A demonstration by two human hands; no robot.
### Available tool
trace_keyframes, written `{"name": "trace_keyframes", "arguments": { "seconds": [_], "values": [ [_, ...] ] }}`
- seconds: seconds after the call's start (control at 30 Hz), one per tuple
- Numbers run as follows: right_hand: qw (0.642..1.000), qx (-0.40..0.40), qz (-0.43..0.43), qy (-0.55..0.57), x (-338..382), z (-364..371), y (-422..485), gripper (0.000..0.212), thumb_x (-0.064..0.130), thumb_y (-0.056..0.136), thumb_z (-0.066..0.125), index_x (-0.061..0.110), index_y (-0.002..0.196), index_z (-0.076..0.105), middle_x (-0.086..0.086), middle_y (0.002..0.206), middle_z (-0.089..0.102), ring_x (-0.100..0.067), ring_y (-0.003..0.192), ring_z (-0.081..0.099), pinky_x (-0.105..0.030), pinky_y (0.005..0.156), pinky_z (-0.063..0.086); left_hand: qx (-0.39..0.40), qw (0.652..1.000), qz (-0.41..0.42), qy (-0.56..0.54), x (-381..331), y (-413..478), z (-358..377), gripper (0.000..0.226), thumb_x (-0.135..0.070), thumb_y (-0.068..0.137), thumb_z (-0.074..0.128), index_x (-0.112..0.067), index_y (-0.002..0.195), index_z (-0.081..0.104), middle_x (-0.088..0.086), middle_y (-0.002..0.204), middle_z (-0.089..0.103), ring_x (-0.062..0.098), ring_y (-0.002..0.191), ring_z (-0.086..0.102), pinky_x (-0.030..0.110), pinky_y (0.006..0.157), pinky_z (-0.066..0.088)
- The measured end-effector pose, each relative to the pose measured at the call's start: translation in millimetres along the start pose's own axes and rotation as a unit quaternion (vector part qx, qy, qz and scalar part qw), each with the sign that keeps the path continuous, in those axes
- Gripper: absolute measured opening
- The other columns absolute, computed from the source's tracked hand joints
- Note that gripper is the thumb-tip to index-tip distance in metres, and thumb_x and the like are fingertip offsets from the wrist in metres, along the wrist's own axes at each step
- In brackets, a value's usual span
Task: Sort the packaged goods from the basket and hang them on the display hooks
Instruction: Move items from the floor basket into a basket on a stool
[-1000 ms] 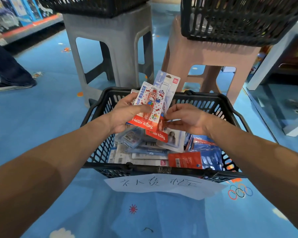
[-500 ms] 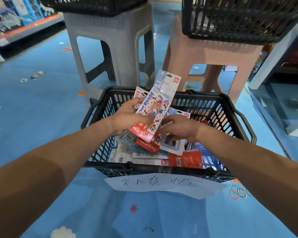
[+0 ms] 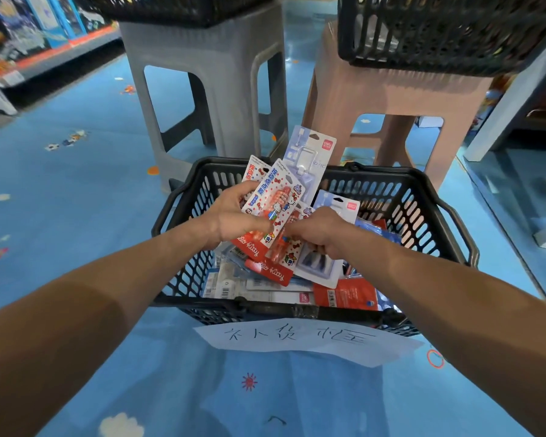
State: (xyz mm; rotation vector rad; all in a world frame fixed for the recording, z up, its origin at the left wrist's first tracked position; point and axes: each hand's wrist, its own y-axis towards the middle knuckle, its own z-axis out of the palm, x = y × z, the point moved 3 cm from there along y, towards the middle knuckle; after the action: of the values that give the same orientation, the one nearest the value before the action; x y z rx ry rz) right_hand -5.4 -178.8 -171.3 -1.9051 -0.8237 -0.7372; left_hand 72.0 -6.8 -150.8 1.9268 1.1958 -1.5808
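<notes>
both hands (image 3: 234,220) gripping packets (image 3: 276,205) — over basket (image 3: 423,222)

A grey stool (image 3: 202,58) and a pink stool (image 3: 375,96) stand on blue floor (image 3: 76,222).

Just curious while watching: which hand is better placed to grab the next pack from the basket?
Probably the right hand: it sits lower over the basket, gripping a blue-and-white pack, while the left hand holds up a whole fan of packs.

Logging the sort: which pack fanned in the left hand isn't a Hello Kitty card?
The pale blue hook pack, rearmost and tallest in the left hand; the others are red-and-white Hello Kitty cards.
</notes>
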Motion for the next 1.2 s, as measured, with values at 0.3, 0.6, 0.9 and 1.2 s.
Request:
{"name": "trace_keyframes", "arguments": {
  "seconds": [0.3, 0.6, 0.9, 1.2],
  "values": [
    [1.0, -0.012, 0.007, -0.017, -9, -12, 2, 0.024, 0.023, 0.087, 0.08, 0.006, 0.083, 0.064, -0.011, 0.063, 0.063, -0.014, 0.04, 0.047, -0.021, 0.039, 0.033, -0.043, 0.999, -0.007, 0.011, 6, -3, -17, 0.07, 0.002, 0.074, 0.086, -0.023, 0.134, 0.059, -0.001, 0.106, 0.076, 0.014, 0.085, 0.077, 0.03, 0.068, 0.062],
    [0.996, -0.018, -0.016, -0.086, -2, 16, 17, 0.039, 0.043, 0.08, 0.081, 0.012, 0.095, 0.064, -0.01, 0.091, 0.075, -0.026, 0.082, 0.074, -0.037, 0.074, 0.062, 0.006, 1.0, -0.013, 0.019, 11, 0, -6, 0.075, 0.003, 0.074, 0.086, -0.026, 0.137, 0.058, 0.001, 0.108, 0.077, 0.018, 0.089, 0.078, 0.038, 0.076, 0.064],
    [0.993, -0.088, -0.062, -0.039, 2, -13, 11, 0.03, 0.037, 0.086, 0.071, 0.008, 0.08, 0.066, -0.007, 0.076, 0.071, -0.02, 0.061, 0.063, -0.027, 0.051, 0.043, -0.055, 0.997, -0.012, -0.056, 8, -3, -27, 0.053, 0.003, 0.077, 0.082, -0.021, 0.122, 0.066, 0.004, 0.101, 0.08, 0.028, 0.089, 0.078, 0.042, 0.079, 0.063],
    [0.983, 0.026, -0.138, 0.118, 26, -6, -27, 0.024, 0.033, 0.097, 0.066, 0.01, 0.092, 0.065, -0.006, 0.068, 0.066, -0.017, 0.054, 0.064, -0.024, 0.047, 0.039, -0.019, 0.998, -0.004, -0.051, -7, -13, -10, 0.044, -0.005, 0.093, 0.072, -0.025, 0.131, 0.061, 0.001, 0.103, 0.079, 0.019, 0.088, 0.077, 0.031, 0.069, 0.061]
  ]
}}
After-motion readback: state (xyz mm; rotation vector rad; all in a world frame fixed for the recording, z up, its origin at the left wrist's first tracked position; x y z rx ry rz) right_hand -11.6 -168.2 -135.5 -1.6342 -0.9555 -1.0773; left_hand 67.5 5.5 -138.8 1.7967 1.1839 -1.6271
